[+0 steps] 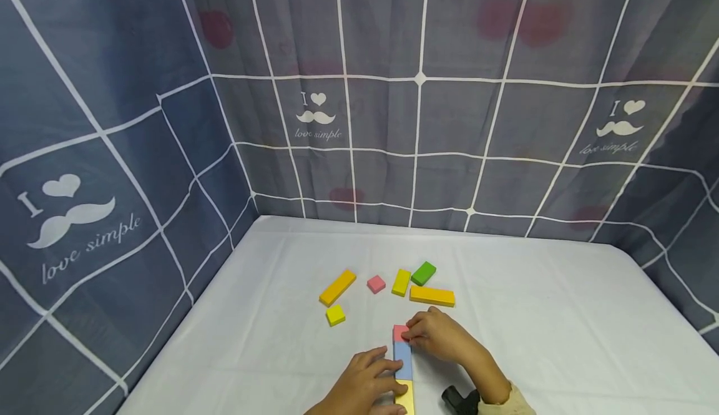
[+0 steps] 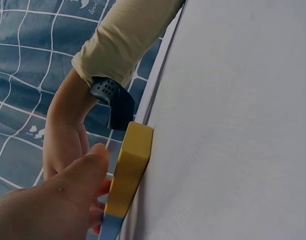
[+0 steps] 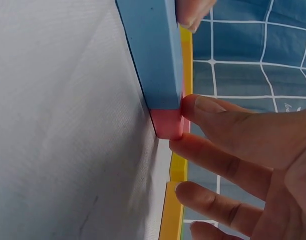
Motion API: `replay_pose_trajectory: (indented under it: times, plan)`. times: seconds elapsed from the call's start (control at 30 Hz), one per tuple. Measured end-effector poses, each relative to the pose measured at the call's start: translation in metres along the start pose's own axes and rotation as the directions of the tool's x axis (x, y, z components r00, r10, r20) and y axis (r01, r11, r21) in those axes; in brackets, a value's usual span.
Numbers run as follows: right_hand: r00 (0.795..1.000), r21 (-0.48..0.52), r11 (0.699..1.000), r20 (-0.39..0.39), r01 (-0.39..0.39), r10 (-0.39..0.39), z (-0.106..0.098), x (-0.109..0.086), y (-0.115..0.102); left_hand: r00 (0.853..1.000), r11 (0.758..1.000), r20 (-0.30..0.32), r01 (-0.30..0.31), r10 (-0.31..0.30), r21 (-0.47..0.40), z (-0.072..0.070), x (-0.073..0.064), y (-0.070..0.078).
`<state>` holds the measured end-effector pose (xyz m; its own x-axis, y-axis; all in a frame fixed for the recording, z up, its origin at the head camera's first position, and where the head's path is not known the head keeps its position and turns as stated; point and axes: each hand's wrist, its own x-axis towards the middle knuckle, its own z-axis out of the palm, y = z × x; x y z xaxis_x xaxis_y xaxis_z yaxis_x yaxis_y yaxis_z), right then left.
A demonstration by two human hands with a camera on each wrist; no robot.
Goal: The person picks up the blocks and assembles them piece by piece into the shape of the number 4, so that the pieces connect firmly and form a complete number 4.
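Observation:
A pink block point(image 1: 400, 332), a blue block point(image 1: 402, 360) and a yellow block point(image 1: 405, 400) lie end to end in a straight row on the white tabletop. My right hand point(image 1: 440, 335) is at the row's far end, thumb and index finger pinching the pink block point(image 3: 165, 124). In the right wrist view its other fingers are spread. From the left, my left hand point(image 1: 364, 382) reaches over the row with fingers extended, fingertips on the blue and yellow blocks. The left wrist view shows the yellow block point(image 2: 129, 170) beside the left thumb.
Beyond the row lie two long orange-yellow blocks point(image 1: 432, 296), a green block point(image 1: 424, 273), a yellow block point(image 1: 401, 283), a small pink block point(image 1: 376, 284) and a small bright-yellow block point(image 1: 335, 315). A dark wrist camera point(image 1: 462, 400) sits by the right sleeve. Checked curtains surround the table.

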<state>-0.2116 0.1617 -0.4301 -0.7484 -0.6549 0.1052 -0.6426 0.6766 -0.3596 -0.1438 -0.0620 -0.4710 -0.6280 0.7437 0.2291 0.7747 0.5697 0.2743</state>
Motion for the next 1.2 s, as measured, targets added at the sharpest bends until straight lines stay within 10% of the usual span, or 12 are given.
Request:
replay_pose_trajectory:
  times: [0.7,0.9,1.2]
  plan:
    - [1.0,0.011,1.0,0.007,0.011,-0.011,0.001,0.001,0.002,0.957,0.973,-0.263,-0.064,0.122,0.22,0.01,0.01,-0.009]
    - [1.0,0.005,1.0,0.006,0.019,-0.019,-0.001,0.001,0.003,0.994,0.985,-0.096,0.071,-0.057,0.155,0.007,0.012,-0.008]
    - [1.0,0.043,0.999,0.03,0.002,-0.003,-0.002,0.001,0.001,0.968,0.969,0.084,0.24,-0.236,-0.05,0.007,0.015,-0.007]
